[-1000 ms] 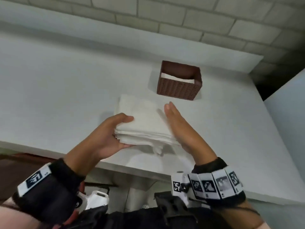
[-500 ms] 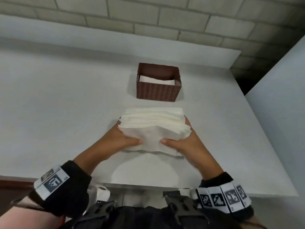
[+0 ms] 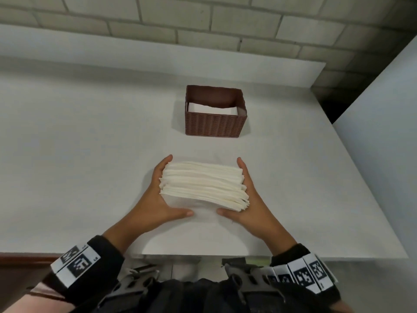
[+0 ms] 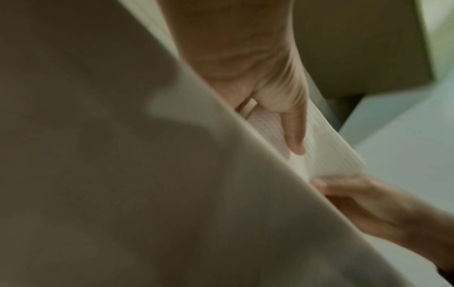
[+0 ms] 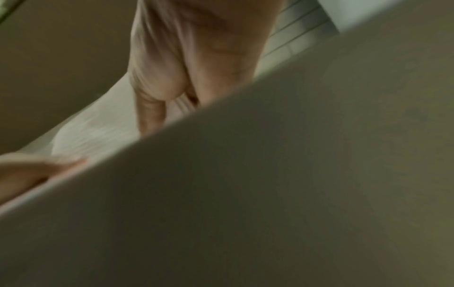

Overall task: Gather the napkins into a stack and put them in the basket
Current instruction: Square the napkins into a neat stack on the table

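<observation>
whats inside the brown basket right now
The basket already holds something flat and white, probably napkins, lying low against its far wall. The near wall hides the front of its floor, so how many cannot be told.

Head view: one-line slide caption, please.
Left hand and right hand clasp a white paper napkin stack on the white table, before a brown woven basket.

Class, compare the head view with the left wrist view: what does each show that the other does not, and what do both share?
Only the head view shows the brown basket with white paper already inside, the brick wall, and the whole napkin stack standing on edge on the white table.

Only the left wrist view shows the left thumb's pad from below, flat against the stack's embossed near face.

Both show the left hand and right hand holding the stack between them, thumbs on its near face.
</observation>
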### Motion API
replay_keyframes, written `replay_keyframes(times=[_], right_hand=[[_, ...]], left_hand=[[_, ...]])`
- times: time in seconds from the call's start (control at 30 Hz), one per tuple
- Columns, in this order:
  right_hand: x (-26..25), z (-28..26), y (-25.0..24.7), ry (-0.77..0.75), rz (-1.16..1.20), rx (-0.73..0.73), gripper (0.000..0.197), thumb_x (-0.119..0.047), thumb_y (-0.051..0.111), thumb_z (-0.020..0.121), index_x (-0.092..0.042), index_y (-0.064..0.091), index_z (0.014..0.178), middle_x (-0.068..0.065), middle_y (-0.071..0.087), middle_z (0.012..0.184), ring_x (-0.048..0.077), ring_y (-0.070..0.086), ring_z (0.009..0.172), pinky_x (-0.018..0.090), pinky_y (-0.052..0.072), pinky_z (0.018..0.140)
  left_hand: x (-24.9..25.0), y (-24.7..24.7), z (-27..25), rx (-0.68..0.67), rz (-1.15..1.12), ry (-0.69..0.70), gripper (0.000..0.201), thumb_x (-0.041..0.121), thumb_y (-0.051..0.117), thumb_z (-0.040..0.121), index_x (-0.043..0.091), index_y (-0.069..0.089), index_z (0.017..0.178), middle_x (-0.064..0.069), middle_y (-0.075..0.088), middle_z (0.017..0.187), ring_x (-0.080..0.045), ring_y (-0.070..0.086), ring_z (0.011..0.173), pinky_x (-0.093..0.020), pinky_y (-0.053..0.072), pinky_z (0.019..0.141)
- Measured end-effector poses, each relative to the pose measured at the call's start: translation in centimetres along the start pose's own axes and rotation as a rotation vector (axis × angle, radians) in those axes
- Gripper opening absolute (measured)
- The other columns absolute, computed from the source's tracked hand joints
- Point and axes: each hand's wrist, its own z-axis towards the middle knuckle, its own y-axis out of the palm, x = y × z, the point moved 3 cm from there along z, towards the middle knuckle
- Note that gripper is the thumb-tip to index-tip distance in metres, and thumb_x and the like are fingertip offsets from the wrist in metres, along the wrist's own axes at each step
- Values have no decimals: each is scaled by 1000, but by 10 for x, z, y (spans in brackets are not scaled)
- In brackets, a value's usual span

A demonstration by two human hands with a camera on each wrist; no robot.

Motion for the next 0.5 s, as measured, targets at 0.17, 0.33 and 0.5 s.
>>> replay_keyframes(times=[0.17, 0.33, 0.5], right_hand=[[-5, 0, 5, -12, 74, 40, 102, 6, 70, 77, -54, 8, 131, -20, 42, 130, -17, 55, 107, 8, 49, 88], [-27, -8, 12, -217, -468, 174, 108, -53, 76, 63, -58, -3, 137, -18, 20, 141, -12, 23, 131, 8, 27, 108], [-29, 2, 22, -226, -510, 127, 83, -58, 66, 69, -59, 18, 136, -28, 10, 139, -15, 12, 133, 14, 20, 114]], left_hand=[[-3, -3, -1, 97, -4, 12, 115, -4, 84, 55, 35, 12, 137, 20, 44, 120, 25, 50, 99, 4, 37, 80], [-9, -11, -2, 14, -14, -7, 95, 23, 89, 46, 17, 45, 130, 17, 61, 119, 14, 55, 107, -1, 41, 84], [-10, -8, -1, -16, -37, -18, 82, 16, 89, 46, 27, 49, 117, 13, 62, 113, 10, 58, 104, -4, 44, 79]])
